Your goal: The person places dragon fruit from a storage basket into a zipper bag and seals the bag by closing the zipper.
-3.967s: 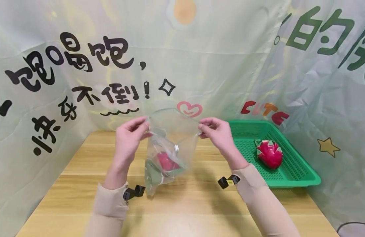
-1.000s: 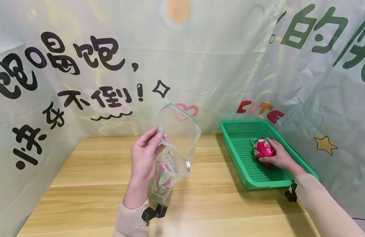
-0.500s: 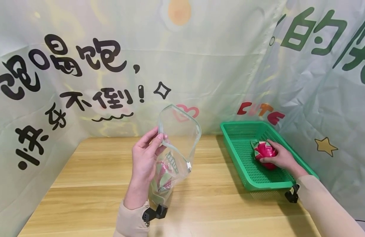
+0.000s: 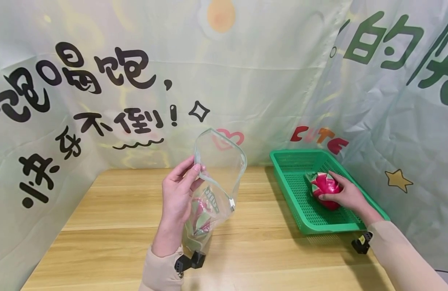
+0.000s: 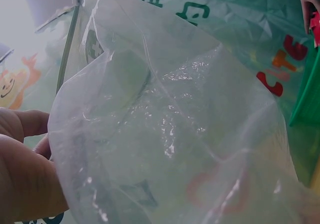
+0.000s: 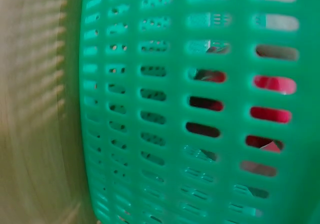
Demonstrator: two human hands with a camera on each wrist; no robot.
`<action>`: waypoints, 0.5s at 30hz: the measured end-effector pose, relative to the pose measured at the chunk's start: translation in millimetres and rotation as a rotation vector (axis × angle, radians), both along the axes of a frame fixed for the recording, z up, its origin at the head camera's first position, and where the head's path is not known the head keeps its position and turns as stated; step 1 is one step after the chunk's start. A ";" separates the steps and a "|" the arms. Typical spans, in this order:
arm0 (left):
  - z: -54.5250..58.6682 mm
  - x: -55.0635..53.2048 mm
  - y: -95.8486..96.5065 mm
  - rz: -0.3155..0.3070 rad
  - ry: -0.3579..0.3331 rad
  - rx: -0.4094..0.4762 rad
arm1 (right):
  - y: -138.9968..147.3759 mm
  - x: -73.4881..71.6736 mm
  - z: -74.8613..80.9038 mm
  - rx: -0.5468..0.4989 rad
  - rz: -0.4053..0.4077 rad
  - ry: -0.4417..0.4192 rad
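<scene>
My left hand (image 4: 178,192) pinches the rim of a clear zip bag (image 4: 224,210) between thumb and fingers. The bag's mouth gapes above the table, and its slider hangs at the right side. Inside it, low down, lies a pink-red thing with green (image 4: 200,214), seen only through the plastic. In the left wrist view the bag (image 5: 165,119) fills most of the picture. At the right, my right hand (image 4: 347,196) grips a dragon fruit (image 4: 324,184) inside the green basket (image 4: 331,228). The right wrist view shows red fruit only through the basket's slots (image 6: 170,109).
The basket stands at the right rear of the wooden table (image 4: 111,234), its slotted wall between the right wrist camera and the fruit. A printed cloth (image 4: 267,89) hangs close behind the table and along both sides.
Four seconds ago both hands held the bag's mouth. My right hand has since left it and moved right to the dragon fruit in the basket. Over the last second little has moved.
</scene>
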State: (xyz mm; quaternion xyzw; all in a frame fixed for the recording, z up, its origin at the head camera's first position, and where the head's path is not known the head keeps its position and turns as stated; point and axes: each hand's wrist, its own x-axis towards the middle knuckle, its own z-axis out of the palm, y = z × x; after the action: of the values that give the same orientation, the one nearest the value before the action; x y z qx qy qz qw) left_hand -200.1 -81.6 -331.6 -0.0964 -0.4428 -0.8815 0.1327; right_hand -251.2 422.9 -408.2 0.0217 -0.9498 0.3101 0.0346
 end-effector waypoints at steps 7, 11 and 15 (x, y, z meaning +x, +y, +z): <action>-0.3 0.2 0.6 0.001 0.003 -0.004 | -6.0 10.0 7.4 -0.036 -0.022 0.045; -0.2 0.0 1.1 -0.001 0.008 -0.007 | -11.6 16.1 12.6 -0.034 -0.049 0.093; -0.3 0.2 1.3 -0.004 0.002 -0.006 | -21.1 22.6 21.1 -0.053 -0.077 0.131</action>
State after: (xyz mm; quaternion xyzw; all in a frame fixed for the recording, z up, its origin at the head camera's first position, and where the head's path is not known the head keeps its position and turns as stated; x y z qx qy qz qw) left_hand -199.9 -80.3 -331.9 -0.0986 -0.4450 -0.8804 0.1312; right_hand -228.5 401.8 -387.1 0.0044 -0.9371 0.3316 0.1090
